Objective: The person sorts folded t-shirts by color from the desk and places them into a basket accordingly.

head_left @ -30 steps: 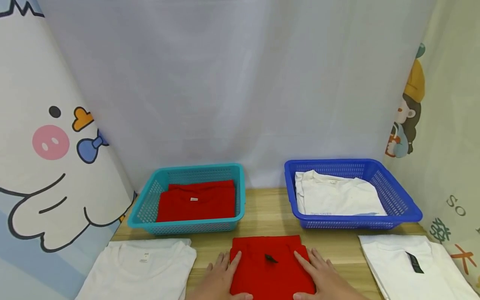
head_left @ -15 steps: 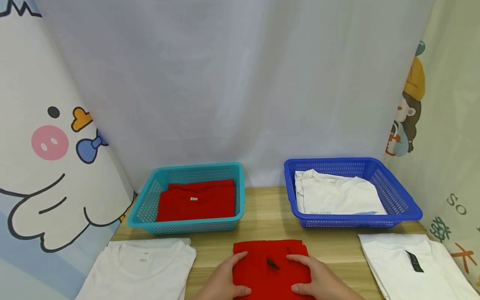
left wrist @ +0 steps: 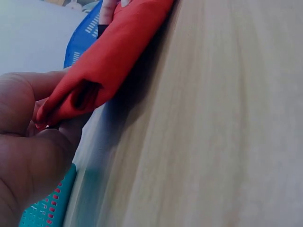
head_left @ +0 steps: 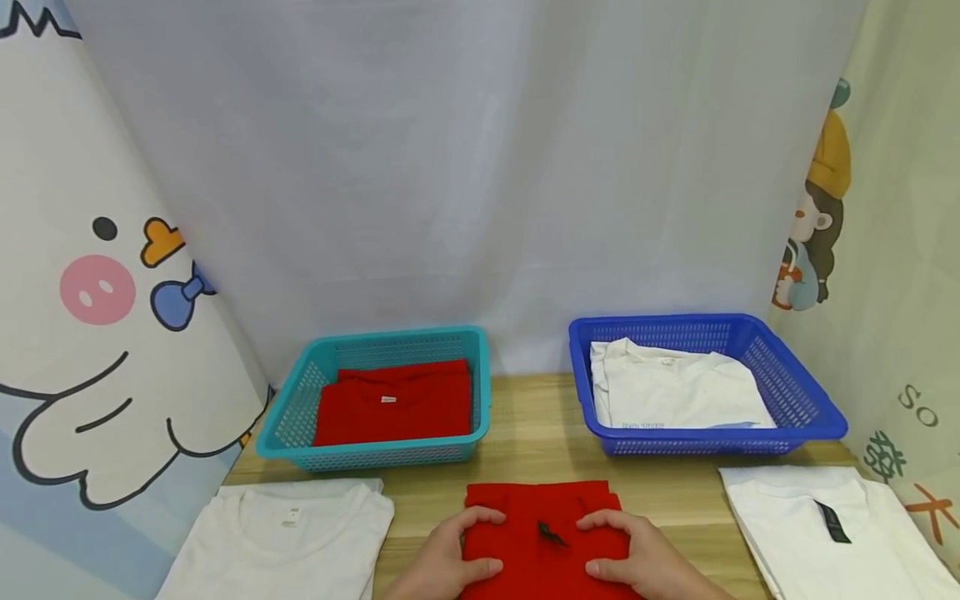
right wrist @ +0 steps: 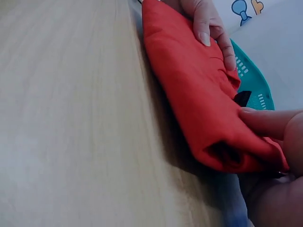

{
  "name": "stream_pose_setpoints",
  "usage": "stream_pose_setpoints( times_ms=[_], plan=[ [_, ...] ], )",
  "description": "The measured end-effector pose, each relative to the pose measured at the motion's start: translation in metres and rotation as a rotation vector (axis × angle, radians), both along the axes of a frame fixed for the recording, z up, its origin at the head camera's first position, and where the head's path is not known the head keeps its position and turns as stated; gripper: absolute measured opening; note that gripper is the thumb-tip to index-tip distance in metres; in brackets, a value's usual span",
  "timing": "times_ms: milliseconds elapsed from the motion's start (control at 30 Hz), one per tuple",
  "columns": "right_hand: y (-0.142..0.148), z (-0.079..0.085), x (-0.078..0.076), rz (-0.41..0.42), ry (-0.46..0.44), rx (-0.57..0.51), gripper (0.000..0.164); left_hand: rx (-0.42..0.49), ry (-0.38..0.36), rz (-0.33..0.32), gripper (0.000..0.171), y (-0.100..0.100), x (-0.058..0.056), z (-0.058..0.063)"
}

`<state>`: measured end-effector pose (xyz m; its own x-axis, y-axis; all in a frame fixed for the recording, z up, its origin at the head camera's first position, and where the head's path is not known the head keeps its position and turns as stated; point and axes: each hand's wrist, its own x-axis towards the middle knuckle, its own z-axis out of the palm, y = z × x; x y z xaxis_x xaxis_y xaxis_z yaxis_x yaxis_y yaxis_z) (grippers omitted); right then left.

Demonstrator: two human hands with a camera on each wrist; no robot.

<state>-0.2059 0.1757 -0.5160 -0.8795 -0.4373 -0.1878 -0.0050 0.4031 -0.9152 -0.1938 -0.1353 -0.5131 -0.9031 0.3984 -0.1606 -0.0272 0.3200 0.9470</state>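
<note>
A folded red T-shirt [head_left: 543,502] with a small dark neck tag lies at the front middle in the head view. My left hand [head_left: 447,554] grips its left side, thumb and index finger on top and other fingers tucked at the edge. On the opposite side my right hand [head_left: 648,554] holds it the same way. The left wrist view shows the red T-shirt [left wrist: 111,59] as a thick fold close over the wood, pinched at its end by the left hand [left wrist: 28,137]. In the right wrist view, fingers of the right hand [right wrist: 284,127] clasp the other end.
Behind stand a teal basket [head_left: 367,458] holding folded red shirts and a blue basket [head_left: 806,408] holding folded white ones. Folded white T-shirts lie at the left [head_left: 270,558] and right [head_left: 832,550] of the wooden table [head_left: 525,425]. Curtains enclose the back and sides.
Both hands have gone from lying spread flat on the red T-shirt's sides to gripping its edges. The T-shirt has shifted slightly toward the front. Baskets and white shirts have stayed put.
</note>
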Motion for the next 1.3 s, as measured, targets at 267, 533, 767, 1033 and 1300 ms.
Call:
stream_pose_setpoints(
  times_ms=[267,533,767,1033,1300],
  plan=[
    [0.001,0.016,0.008,-0.043,0.042,-0.088,0.041,0.24,-0.1,0.085,0.05,-0.005,0.011,0.02],
    [-0.013,0.049,0.01,-0.079,-0.013,-0.282,0.043,0.323,-0.057,0.081,0.054,-0.019,0.015,0.058],
    [-0.041,0.079,-0.013,-0.061,0.042,-0.305,0.039,0.284,0.019,0.142,0.054,-0.044,-0.001,0.088],
    [-0.075,0.099,-0.046,-0.027,0.038,-0.346,0.04,0.208,0.116,0.148,0.053,-0.078,-0.029,0.106],
    [-0.115,0.113,-0.09,0.035,0.027,-0.402,0.04,0.228,0.145,0.173,0.057,-0.119,-0.06,0.12]
  ],
)
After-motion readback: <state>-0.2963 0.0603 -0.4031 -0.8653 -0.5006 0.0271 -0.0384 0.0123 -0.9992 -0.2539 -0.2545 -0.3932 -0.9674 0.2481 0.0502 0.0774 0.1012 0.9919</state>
